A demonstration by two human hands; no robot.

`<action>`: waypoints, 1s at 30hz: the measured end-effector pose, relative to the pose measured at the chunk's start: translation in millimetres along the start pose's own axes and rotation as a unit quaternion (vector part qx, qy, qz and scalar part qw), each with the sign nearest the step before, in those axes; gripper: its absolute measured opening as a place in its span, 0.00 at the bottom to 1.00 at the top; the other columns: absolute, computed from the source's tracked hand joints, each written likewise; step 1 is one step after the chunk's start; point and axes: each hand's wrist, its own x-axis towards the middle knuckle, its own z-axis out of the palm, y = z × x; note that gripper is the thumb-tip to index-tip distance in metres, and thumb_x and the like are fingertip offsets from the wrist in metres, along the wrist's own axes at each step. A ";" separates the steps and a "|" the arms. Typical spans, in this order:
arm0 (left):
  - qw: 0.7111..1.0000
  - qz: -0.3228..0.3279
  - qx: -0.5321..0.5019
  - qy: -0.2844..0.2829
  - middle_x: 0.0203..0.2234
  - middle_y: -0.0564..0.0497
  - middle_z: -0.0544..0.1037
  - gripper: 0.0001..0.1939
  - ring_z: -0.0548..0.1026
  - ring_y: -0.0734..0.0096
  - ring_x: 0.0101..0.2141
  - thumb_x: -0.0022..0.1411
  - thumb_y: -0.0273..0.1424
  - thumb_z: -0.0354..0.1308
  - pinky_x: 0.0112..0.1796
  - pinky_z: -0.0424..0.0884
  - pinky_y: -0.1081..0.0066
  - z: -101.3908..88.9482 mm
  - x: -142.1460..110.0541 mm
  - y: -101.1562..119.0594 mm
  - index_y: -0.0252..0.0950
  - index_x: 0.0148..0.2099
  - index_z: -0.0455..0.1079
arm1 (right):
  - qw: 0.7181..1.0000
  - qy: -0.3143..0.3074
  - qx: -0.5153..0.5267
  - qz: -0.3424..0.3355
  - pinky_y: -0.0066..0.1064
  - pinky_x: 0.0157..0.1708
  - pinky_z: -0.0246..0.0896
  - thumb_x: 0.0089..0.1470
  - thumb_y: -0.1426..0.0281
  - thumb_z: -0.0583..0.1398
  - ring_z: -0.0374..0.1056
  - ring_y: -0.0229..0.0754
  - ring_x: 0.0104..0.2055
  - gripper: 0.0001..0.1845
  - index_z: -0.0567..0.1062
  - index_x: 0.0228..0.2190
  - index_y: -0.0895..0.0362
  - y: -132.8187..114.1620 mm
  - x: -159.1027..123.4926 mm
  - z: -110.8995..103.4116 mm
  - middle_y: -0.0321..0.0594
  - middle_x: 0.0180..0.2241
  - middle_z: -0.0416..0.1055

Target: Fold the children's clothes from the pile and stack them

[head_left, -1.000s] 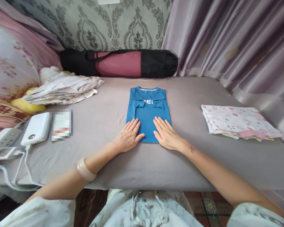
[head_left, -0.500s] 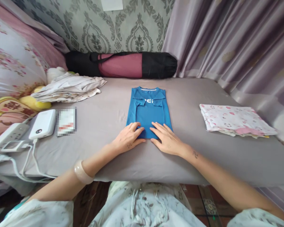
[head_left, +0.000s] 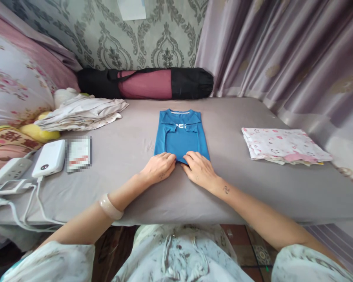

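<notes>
A blue T-shirt [head_left: 182, 141] with white lettering lies on the grey bed sheet [head_left: 223, 207], its sides and sleeves folded inward and its collar at the far end. My left hand [head_left: 161, 166] has its fingers closed on the near left part of the shirt's bottom edge. At the near right part, my right hand [head_left: 198, 166] pinches the same edge between thumb and fingers. Between the two hands the edge is raised slightly off the sheet. The thumb of my left hand is hidden.
Folded white patterned cloth [head_left: 285, 145] lies to the right. On the left are a crumpled pale cloth [head_left: 85, 111], a white power bank [head_left: 49, 156], a power strip [head_left: 8, 174] with cables, and a blurred packet [head_left: 79, 154]. A long black-and-maroon bag [head_left: 145, 84] lies along the wall.
Both hands lay flat on the shirt earlier. They have drawn back to its near edge and closed on it, and that edge has lifted a little.
</notes>
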 end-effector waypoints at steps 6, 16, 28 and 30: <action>0.999 0.018 -0.016 0.048 0.48 0.41 0.72 0.16 0.71 0.59 0.49 0.68 0.32 0.46 0.48 0.71 0.61 -2.4 -17.3 -11.6 0.35 0.56 0.62 | 0.999 0.024 -0.030 0.020 0.40 0.51 0.64 0.54 0.82 0.50 0.65 0.50 0.53 0.26 0.69 0.54 0.63 33.1 -16.2 -9.0 0.52 0.53 0.68; 0.990 -0.055 -0.130 0.024 0.46 0.45 0.77 0.18 0.75 0.63 0.47 0.62 0.27 0.46 0.49 0.71 0.64 -6.5 -39.5 -40.4 0.37 0.51 0.70 | 0.996 0.010 0.087 -0.027 0.40 0.54 0.64 0.52 0.82 0.51 0.68 0.47 0.54 0.26 0.73 0.51 0.61 71.1 -34.2 -6.2 0.48 0.51 0.73; 0.910 -0.256 -0.321 0.046 0.18 0.57 0.67 0.15 0.63 0.75 0.22 0.59 0.41 0.51 0.25 0.59 0.75 -4.4 -4.3 -60.2 0.35 0.37 0.72 | 0.954 -0.009 0.270 0.132 0.28 0.28 0.56 0.56 0.59 0.54 0.63 0.38 0.25 0.16 0.76 0.32 0.56 98.0 8.0 -15.4 0.33 0.23 0.69; 0.911 -0.257 -0.320 0.048 0.17 0.58 0.64 0.14 0.62 0.75 0.22 0.59 0.41 0.51 0.25 0.57 0.74 -2.6 1.9 -63.0 0.35 0.35 0.70 | 0.952 0.000 0.276 0.134 0.28 0.27 0.53 0.55 0.59 0.54 0.61 0.37 0.24 0.16 0.75 0.30 0.57 103.2 13.7 -10.0 0.32 0.22 0.66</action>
